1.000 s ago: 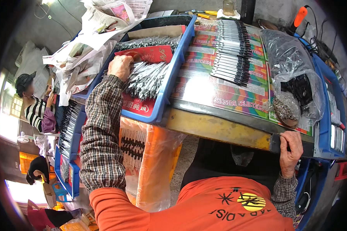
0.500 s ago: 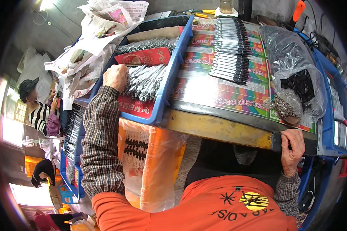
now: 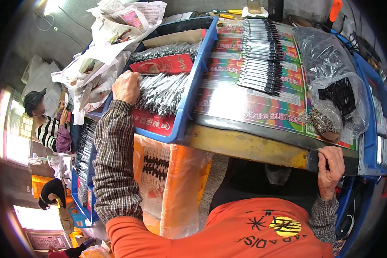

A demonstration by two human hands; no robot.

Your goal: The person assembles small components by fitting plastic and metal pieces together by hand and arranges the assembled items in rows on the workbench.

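Note:
My left hand [image 3: 126,87] is closed over the left rim of a blue plastic bin [image 3: 198,77], its fingertips hidden. Beside it in the bin lies a heap of slim white pen-like sticks [image 3: 162,93], with red printed card [image 3: 163,64] behind and below them. My right hand [image 3: 331,170] rests with curled fingers on the front edge of the worktable [image 3: 253,148], at its right corner. Between the hands, farther back, a neat row of white-and-black pen-like sticks [image 3: 260,56] lies on colourful printed sheets [image 3: 228,94].
Crumpled newspaper [image 3: 88,79] overhangs the bin's left side. A clear plastic bag [image 3: 331,56] with small metal parts [image 3: 324,122] lies at the right, beside another blue bin [image 3: 374,124]. Below the table stands an orange crate [image 3: 176,185] lined with plastic. Two people are at the far left.
The whole view has shifted slightly. Both hands keep their places on the bin rim and the table edge, and the row of sticks looks the same.

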